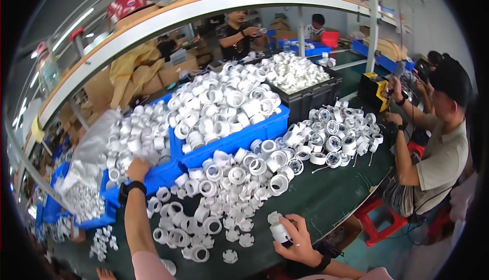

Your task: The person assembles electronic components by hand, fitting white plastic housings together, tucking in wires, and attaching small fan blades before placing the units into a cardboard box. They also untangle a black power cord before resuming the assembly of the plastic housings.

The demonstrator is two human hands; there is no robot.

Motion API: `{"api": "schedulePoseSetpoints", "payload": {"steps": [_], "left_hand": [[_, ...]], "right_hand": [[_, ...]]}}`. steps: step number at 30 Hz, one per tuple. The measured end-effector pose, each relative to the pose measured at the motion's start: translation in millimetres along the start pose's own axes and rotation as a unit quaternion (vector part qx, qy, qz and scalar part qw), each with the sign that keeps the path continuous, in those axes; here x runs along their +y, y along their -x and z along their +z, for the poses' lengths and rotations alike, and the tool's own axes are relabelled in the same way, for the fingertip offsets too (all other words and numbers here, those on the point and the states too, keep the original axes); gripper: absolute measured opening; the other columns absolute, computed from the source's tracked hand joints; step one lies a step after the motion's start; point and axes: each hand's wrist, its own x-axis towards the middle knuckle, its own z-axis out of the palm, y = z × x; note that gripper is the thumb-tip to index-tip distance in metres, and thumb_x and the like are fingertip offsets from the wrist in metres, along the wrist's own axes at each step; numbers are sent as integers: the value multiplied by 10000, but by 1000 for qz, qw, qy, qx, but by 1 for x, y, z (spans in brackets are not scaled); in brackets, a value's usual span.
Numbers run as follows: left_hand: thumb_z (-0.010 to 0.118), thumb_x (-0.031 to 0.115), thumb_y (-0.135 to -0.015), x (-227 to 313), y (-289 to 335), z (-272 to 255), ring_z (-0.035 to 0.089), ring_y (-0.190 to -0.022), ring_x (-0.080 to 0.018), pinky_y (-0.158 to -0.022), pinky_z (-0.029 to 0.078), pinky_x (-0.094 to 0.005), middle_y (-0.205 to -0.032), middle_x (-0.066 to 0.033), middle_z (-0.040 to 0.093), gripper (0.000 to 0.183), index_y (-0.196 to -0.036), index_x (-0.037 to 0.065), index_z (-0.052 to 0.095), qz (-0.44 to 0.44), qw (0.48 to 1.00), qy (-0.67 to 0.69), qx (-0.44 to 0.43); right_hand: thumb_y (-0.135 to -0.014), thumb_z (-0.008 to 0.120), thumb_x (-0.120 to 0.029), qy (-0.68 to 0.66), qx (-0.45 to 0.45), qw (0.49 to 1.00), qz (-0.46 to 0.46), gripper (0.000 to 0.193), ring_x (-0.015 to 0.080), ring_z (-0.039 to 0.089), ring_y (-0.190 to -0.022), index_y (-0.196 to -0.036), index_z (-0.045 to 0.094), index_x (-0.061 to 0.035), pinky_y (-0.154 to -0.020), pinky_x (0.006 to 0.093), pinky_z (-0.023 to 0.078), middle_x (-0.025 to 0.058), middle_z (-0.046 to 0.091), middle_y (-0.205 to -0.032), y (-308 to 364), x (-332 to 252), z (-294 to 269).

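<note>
My right hand (299, 243) is closed round a small white cylindrical housing (280, 233) with a dark band near its lower end. A flat, pale notched disc (274, 218) shows at the housing's upper end. Over on the left, my left hand (137, 169) reaches to the white plastic rings heaped in a blue bin (162, 177); its fingertips are hidden among them. Between my hands, loose white rings (213, 225) and flat notched white discs (246, 240) lie scattered on the dark green tabletop (326, 198).
A fuller blue bin (232, 142) of white rings stands behind, next to a black crate (310, 99) of small white parts. Wired round assemblies (333, 142) are piled to the right. A shelf (219, 4) spans overhead. A co-worker (438, 142) works at the right.
</note>
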Motion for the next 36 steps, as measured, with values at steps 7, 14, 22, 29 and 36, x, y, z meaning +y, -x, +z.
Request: {"api": "schedulePoseSetpoints", "payload": {"steps": [7, 14, 22, 29, 36], "left_hand": [[589, 331, -750, -23, -40, 24, 596, -1056, -406, -1024, 299, -590, -1080, -224, 650, 451, -1075, 19, 615, -34, 999, -21, -28], [548, 220, -773, -13, -39, 21, 630, -906, -432, -805, 500, -488, -938, -292, 643, 357, -1011, -45, 574, 73, 994, -5, 78], [475, -30, -732, 9, 19, -37, 567, -1016, -410, -883, 456, -454, -1080, -260, 586, 417, -1139, 10, 559, 245, 954, 106, 137], [381, -135, -703, 80, 174, -88, 574, -1029, -354, -922, 435, -374, -1078, -197, 606, 485, -1125, 4, 574, 400, 840, 318, 183], [368, -104, -711, 84, 351, -82, 592, -1050, -227, -904, 437, -289, -1076, -100, 624, 496, -1140, 24, 581, 313, 733, 505, -332]], "right_hand": [[-641, 762, -167, 4, 8, 1000, -16, 661, 345, 601, -938, -1222, 491, -6, -822, 392, 496, 199, 563, -1126, 3, 4, -3], [-649, 756, -150, 8, 29, 999, -33, 577, 350, 600, -950, -1157, 525, -4, -798, 378, 510, 183, 579, -1091, -5, -1, -1], [-718, 725, -175, -15, 17, 999, -44, 543, 371, 586, -981, -1181, 506, 5, -825, 393, 502, 207, 560, -1129, 0, 0, -1], [-736, 723, -69, -76, 24, 996, -50, 549, 252, 591, -944, -1224, 482, 0, -757, 297, 509, 154, 510, -1178, -2, -3, -5], [-723, 737, -81, -205, -58, 963, -167, 573, 286, 554, -1088, -1235, 497, 15, -849, 338, 492, 188, 528, -1215, -3, -96, -45]]}}
